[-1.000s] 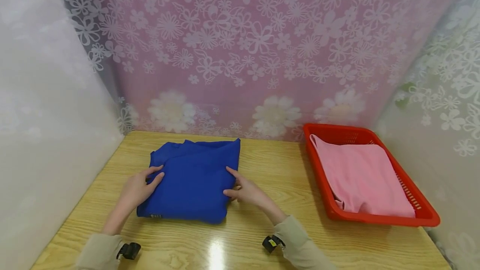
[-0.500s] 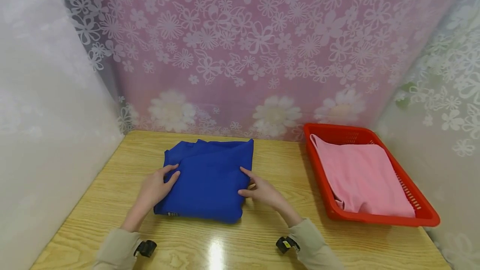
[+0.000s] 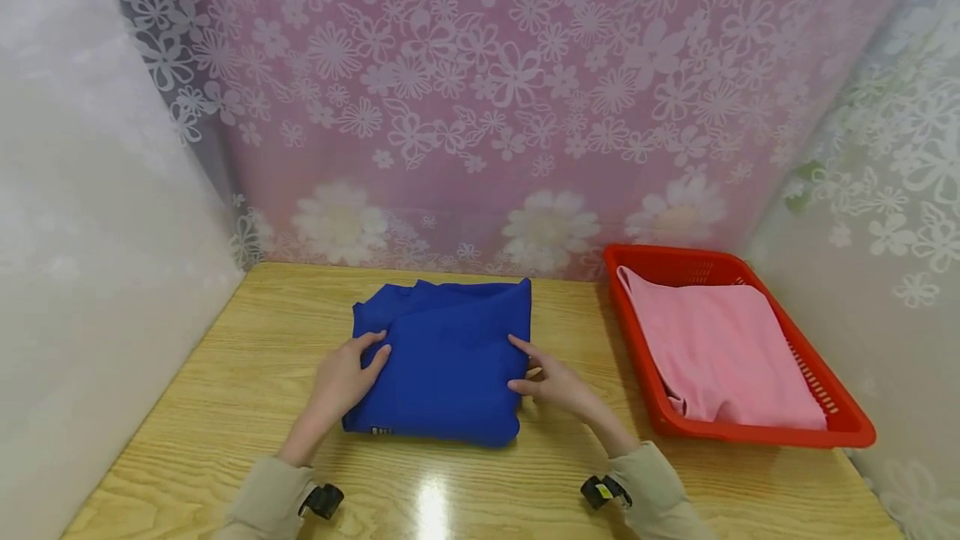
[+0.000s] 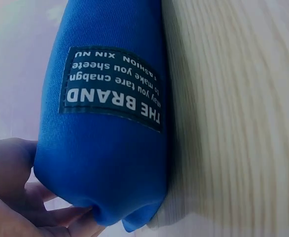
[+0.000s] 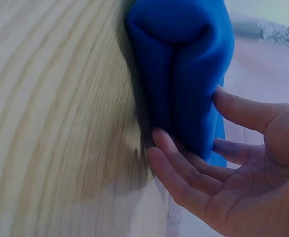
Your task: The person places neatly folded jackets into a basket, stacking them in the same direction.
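A folded blue garment [image 3: 450, 365] lies on the wooden table [image 3: 225, 407], a neat bundle with looser layers at its far left corner. My left hand [image 3: 345, 375] grips its left side, thumb on top and other fingers tucked in at the edge. On the opposite side my right hand [image 3: 557, 383] holds the folds between thumb and fingers. In the left wrist view, a dark label [image 4: 110, 86] with white lettering shows on the near edge. The right wrist view shows rolled layers of the blue garment [image 5: 184, 74], with fingertips [image 5: 164, 140] low against them.
A red plastic basket [image 3: 780, 437] stands at the table's right side, its near corner close to the table edge. Inside lies a folded pink cloth [image 3: 727, 357]. Behind the table hangs a pink flowered curtain [image 3: 450, 123], with pale sheets at both sides.
Both hands have moved to the right together, carrying the blue garment along the table towards the middle. Their hold on its two sides looks the same. The basket stays in place.
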{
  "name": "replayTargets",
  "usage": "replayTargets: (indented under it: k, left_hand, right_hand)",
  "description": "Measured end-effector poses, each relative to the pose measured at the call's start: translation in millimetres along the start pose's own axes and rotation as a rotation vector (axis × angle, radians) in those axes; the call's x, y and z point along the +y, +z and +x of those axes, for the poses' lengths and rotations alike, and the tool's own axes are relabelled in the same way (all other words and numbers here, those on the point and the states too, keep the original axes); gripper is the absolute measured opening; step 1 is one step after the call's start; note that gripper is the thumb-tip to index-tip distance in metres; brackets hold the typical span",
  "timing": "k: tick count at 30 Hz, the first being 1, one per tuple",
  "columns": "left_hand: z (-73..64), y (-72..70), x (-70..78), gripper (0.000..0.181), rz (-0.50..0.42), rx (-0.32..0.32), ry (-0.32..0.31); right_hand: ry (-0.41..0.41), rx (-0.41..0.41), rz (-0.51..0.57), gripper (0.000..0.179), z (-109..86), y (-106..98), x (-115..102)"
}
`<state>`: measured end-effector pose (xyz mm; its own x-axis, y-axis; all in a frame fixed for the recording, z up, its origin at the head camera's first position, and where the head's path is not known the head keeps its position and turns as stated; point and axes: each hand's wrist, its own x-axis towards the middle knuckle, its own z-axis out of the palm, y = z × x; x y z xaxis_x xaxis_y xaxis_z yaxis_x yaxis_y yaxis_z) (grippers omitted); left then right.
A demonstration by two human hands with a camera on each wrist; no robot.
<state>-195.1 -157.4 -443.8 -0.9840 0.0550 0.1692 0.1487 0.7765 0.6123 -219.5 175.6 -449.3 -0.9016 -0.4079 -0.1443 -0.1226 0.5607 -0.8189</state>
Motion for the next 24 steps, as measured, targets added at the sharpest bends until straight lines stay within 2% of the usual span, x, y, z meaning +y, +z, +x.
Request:
replayTargets:
  k: [8,13,20,24]
  left_hand:
    - [0.8,16.3,17.4,0.041,-0.026,-0.001,0.033]
    - [1.8,16.3,17.1,0.047,-0.086,-0.075,0.028]
    - [3.0,4.1,-0.7,0.066,-0.193,-0.199,-0.094]
    - [2.0,0.6,-11.2,0.074,-0.38,-0.316,-0.172]
  right_hand:
    - [-0.012,-0.035,0.014,0.074,-15.9,-20.0,7.2]
    - [0.003,-0.024,0.01,0.074,-21.0,-26.4,10.8]
    - [0.021,-0.012,0.109,0.071,-20.6,-26.8,16.2]
    - [0.055,-0.006,0.198,0.07,-19.3,-25.9,18.9]
